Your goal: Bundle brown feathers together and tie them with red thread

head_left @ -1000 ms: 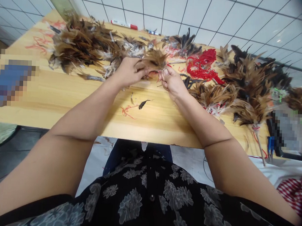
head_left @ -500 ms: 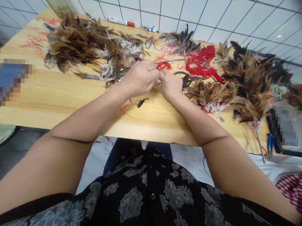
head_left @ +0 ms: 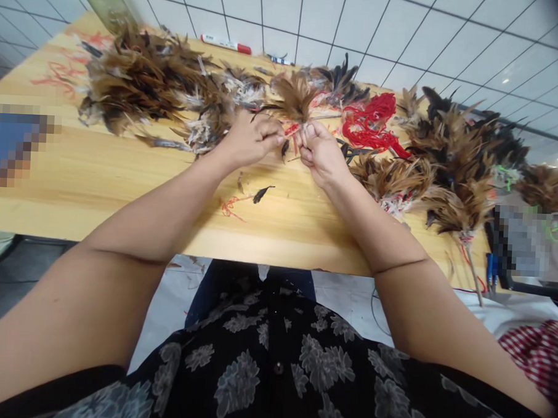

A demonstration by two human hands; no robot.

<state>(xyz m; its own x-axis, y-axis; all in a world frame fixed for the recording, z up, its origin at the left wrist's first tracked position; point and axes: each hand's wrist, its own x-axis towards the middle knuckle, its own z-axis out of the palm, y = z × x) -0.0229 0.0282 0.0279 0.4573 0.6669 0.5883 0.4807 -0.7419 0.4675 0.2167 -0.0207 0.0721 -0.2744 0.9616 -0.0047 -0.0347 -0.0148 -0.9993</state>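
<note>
My right hand (head_left: 322, 150) is closed around the base of a small bundle of brown feathers (head_left: 293, 97), whose tips fan out upward and to the left. My left hand (head_left: 255, 137) is just left of it, thumb and fingers pinched together. Red string (head_left: 291, 130) shows between the two hands, at my left fingertips. A small dark feather hangs or lies just below it; which one I cannot tell. Behind my right wrist, black-handled scissors (head_left: 350, 152) are partly hidden.
A large feather heap (head_left: 137, 73) covers the table's left back. A tangle of red yarn (head_left: 373, 120) lies right of centre. More tied feather bundles (head_left: 462, 143) fill the right side, one on a stick. A red-and-white marker (head_left: 226, 44) lies by the tiled wall.
The hands have moved slightly apart, and my right hand has turned palm upward. The feather bundle now stands in view above it. The camera view has shifted a little.
</note>
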